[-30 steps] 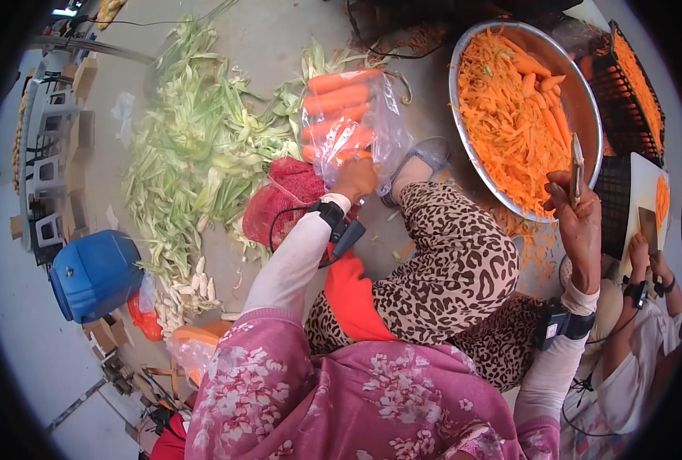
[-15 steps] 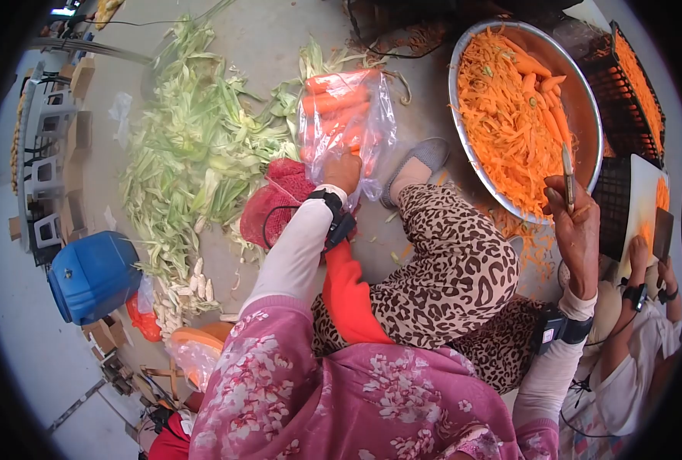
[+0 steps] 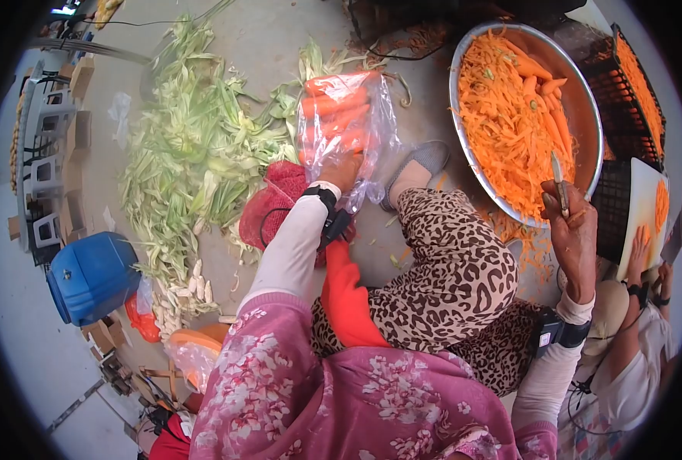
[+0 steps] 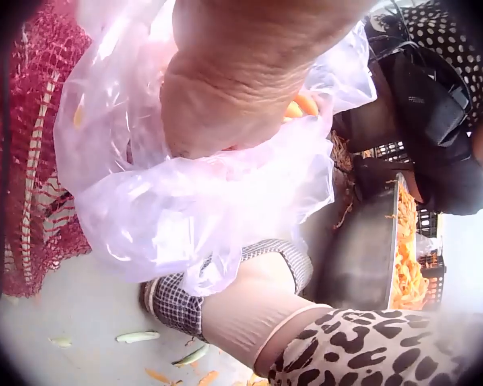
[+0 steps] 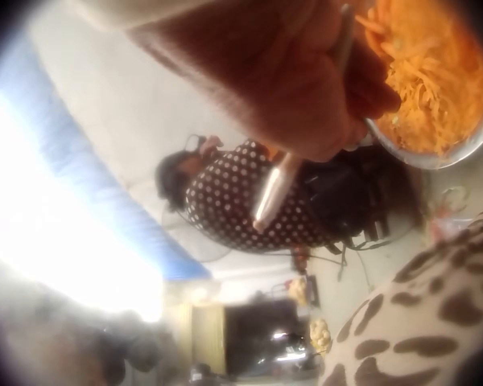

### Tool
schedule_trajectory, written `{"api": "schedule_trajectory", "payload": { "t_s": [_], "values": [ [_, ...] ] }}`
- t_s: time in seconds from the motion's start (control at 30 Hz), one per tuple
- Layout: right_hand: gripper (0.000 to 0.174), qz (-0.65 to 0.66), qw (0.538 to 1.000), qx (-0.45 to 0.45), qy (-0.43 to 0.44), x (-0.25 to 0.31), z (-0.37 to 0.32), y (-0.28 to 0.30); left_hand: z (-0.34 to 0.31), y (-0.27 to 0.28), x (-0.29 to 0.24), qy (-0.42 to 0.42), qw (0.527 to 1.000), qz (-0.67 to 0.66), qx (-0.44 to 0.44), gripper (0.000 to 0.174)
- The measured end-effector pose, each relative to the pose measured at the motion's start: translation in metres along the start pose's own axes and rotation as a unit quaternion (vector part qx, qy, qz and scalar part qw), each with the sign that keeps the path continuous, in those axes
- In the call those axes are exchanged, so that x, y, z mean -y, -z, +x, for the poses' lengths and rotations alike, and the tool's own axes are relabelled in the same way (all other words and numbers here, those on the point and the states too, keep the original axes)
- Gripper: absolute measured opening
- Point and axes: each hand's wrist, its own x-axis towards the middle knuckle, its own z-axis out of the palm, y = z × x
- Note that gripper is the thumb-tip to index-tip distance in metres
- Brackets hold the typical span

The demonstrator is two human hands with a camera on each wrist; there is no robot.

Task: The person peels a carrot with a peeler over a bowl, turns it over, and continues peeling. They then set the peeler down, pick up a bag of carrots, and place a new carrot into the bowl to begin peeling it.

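My left hand (image 3: 341, 170) reaches into the mouth of a clear plastic bag (image 3: 387, 126) that holds several carrots (image 3: 337, 100). In the left wrist view the crumpled bag (image 4: 201, 217) wraps about that hand (image 4: 233, 88), and its fingertips are hidden. A red mesh sack (image 3: 268, 207) lies right beside this wrist. Over the near rim of a metal basin (image 3: 454, 100), my right hand (image 3: 575, 238) grips a slim metal peeler (image 3: 560, 176), its tip pointing at the basin. Carrot peelings (image 3: 490, 130) and whole carrots fill the basin. The peeler's handle end (image 5: 272, 197) sticks out below the hand in the right wrist view.
Corn husks (image 3: 203, 138) cover the floor to the left, with a blue barrel (image 3: 94, 276) further out. Black crates (image 3: 598, 84) with orange shreds stand beyond the basin. Another person's hand (image 3: 639, 249) works over a white board (image 3: 648, 195) at far right.
My left hand has shifted slightly left and in under the plastic at the bag's mouth. The right hand has lowered a little, still gripping the peeler.
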Motion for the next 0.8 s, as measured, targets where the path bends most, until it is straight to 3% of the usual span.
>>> {"api": "schedule_trajectory", "payload": {
  "t_s": [0.17,0.27,0.33,0.47,0.53,0.57,0.8],
  "values": [
    [0.018,0.000,1.000,0.007,0.001,0.010,0.002,0.001,-0.006,0.019,0.000,-0.027,0.999,0.003,0.024,0.034],
    [0.018,-0.010,1.000,0.009,0.001,0.013,0.002,0.001,-0.002,0.020,-0.001,0.004,0.998,0.052,0.034,0.032],
    [0.018,-0.017,1.000,0.008,0.007,0.014,0.002,0.001,-0.005,0.023,-0.006,0.058,0.998,-0.007,-0.018,0.031],
    [0.020,-0.060,0.998,0.007,0.035,0.015,0.000,0.004,0.002,0.007,0.011,0.080,0.992,-0.054,-0.082,0.028],
    [0.021,-0.077,0.996,0.008,0.034,0.015,-0.001,0.004,0.005,0.032,0.011,0.045,0.982,0.081,-0.164,0.032],
    [0.022,-0.074,0.997,0.005,0.037,0.014,-0.002,0.004,0.011,0.052,0.007,0.090,0.992,0.086,-0.019,0.045],
    [0.025,-0.053,0.998,0.009,0.035,0.016,-0.004,0.004,0.073,0.051,0.102,0.061,0.995,-0.075,0.026,0.047]
  ]
}}
